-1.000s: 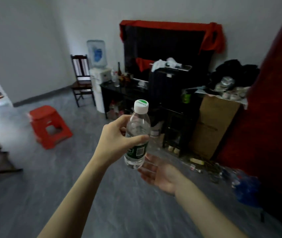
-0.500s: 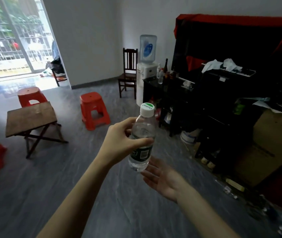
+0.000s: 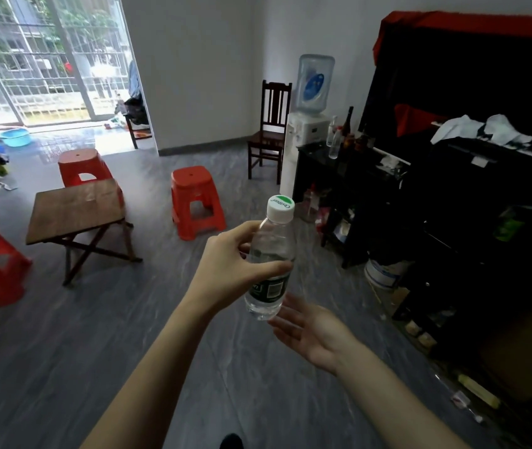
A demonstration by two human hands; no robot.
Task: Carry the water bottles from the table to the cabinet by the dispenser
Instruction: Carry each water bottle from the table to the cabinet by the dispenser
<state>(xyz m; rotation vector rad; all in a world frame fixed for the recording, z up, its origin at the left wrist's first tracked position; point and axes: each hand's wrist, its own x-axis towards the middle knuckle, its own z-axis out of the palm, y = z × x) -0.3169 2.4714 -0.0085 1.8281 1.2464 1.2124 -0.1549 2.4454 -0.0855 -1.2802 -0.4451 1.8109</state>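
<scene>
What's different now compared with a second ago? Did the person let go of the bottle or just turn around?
Mostly the view swung left: the water dispenser and black cabinet slid rightward, and the wooden table, red stools and balcony door came into sight. Nothing was taken or released. The left hand keeps its grip on the water bottle, upright with its cap on, and the right hand stays open just below it.

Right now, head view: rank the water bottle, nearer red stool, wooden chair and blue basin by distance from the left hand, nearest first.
1. Water bottle: gripped in the left hand, upright.
2. Nearer red stool: on the floor just beyond the hand, slightly left.
3. Wooden chair: against the back wall, beside the water dispenser.
4. Blue basin: far left, by the glass doors.
</scene>
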